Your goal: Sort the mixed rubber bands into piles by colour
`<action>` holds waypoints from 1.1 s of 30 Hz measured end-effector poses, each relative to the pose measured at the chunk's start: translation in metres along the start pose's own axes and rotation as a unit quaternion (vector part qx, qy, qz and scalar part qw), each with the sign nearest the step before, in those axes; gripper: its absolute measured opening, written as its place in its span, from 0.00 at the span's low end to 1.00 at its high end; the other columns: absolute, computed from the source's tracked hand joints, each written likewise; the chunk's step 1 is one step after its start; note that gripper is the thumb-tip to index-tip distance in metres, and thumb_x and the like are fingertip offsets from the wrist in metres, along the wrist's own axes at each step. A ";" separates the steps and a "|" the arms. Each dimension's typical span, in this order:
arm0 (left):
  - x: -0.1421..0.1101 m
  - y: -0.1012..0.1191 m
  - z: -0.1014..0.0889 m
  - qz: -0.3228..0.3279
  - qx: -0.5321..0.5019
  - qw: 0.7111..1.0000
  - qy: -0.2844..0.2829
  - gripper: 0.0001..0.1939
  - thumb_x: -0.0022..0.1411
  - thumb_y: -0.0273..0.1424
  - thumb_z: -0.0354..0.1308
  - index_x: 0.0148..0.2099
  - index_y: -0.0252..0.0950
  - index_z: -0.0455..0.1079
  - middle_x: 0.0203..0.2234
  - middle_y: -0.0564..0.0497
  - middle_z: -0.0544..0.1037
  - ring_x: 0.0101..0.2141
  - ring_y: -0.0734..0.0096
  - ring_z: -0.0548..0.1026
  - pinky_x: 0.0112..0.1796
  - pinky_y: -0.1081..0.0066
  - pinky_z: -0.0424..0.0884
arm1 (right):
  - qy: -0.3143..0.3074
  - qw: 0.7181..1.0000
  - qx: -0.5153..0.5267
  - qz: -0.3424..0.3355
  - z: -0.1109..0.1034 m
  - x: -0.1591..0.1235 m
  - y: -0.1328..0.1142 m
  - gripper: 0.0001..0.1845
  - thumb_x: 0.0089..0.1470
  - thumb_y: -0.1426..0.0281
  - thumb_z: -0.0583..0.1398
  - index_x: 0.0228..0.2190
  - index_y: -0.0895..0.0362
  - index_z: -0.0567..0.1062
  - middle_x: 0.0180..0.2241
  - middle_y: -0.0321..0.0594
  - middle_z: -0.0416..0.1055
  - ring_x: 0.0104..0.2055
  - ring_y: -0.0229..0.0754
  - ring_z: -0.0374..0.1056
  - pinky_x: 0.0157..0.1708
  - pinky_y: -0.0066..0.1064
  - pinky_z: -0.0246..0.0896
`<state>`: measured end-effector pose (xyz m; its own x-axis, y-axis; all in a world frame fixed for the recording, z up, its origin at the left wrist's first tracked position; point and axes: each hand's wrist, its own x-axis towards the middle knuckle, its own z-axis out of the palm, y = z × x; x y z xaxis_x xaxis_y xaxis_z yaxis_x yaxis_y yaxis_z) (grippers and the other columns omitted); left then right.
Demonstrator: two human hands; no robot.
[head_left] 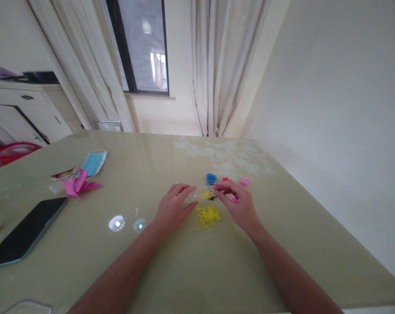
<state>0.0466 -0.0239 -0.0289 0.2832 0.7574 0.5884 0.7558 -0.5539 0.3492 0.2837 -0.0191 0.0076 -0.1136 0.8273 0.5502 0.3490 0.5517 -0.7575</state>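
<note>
My left hand (pixel 174 205) curves with thumb and forefinger around the near-left side of a small clear plastic container (pixel 195 196). Some yellow bands (pixel 205 194) show in or behind it, with a small dark piece (pixel 212 198) beside them. My right hand (pixel 238 203) is closed in a pinch at the container's right side; what lies between its fingertips is too small to make out. Just below the hands lies a loose heap of thin yellow rubber bands (pixel 207 217). Beyond them sits a blue bunch of bands (pixel 211 179).
A red piece (pixel 225 179) and a pink bunch (pixel 244 182) lie past my right hand. On the left are a pink folded-paper bird (pixel 78 185), a blue face mask (pixel 93 163) and a black tablet or phone (pixel 25 231). A wall borders the table (pixel 217 279) on the right.
</note>
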 end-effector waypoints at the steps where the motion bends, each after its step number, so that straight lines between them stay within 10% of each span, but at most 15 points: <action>1: 0.000 0.000 0.000 0.000 0.001 1.000 0.000 0.19 0.66 0.34 0.66 0.58 0.41 0.74 0.48 0.47 0.80 0.49 0.60 0.76 0.52 0.61 0.76 | -0.001 1.000 0.007 -0.003 0.000 0.000 0.001 0.09 0.59 0.65 0.68 0.41 0.53 0.82 0.38 0.42 0.83 0.34 0.43 0.80 0.41 0.37 0.80; 9: 0.000 0.002 0.000 -0.015 -0.024 1.000 -0.003 0.19 0.65 0.35 0.66 0.57 0.42 0.75 0.49 0.47 0.81 0.51 0.58 0.76 0.53 0.58 0.76 | 0.009 1.000 0.019 -0.019 0.002 -0.002 0.001 0.07 0.60 0.67 0.68 0.40 0.53 0.80 0.38 0.40 0.79 0.37 0.42 0.79 0.41 0.34 0.79; 13: 0.004 0.002 0.002 -0.126 -0.158 0.979 0.002 0.20 0.65 0.38 0.66 0.58 0.40 0.75 0.49 0.46 0.82 0.46 0.60 0.80 0.48 0.59 0.79 | 0.036 0.999 -0.009 -0.006 -0.003 0.000 -0.002 0.07 0.62 0.65 0.66 0.40 0.54 0.80 0.39 0.42 0.78 0.36 0.41 0.77 0.37 0.33 0.76; 21: 0.009 -0.004 0.001 -0.231 -0.299 0.926 0.017 0.22 0.61 0.40 0.67 0.55 0.36 0.76 0.48 0.44 0.83 0.47 0.58 0.82 0.49 0.57 0.80 | -0.312 0.938 -0.151 0.011 -0.014 -0.001 0.005 0.25 0.54 0.58 0.72 0.49 0.55 0.81 0.45 0.45 0.78 0.39 0.44 0.75 0.40 0.35 0.71; 33: 0.006 -0.003 0.003 -0.157 -0.184 0.970 0.012 0.22 0.62 0.35 0.68 0.57 0.38 0.76 0.50 0.45 0.82 0.44 0.61 0.81 0.48 0.59 0.79 | -0.356 0.916 -0.183 0.024 -0.007 0.000 0.003 0.05 0.62 0.70 0.66 0.39 0.56 0.84 0.37 0.42 0.78 0.36 0.42 0.74 0.38 0.31 0.66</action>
<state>0.0473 -0.0166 -0.0288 0.0560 0.9024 0.4273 0.5393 -0.3875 0.7476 0.2912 -0.0184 0.0077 -0.6229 0.7806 0.0521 0.6427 0.5485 -0.5348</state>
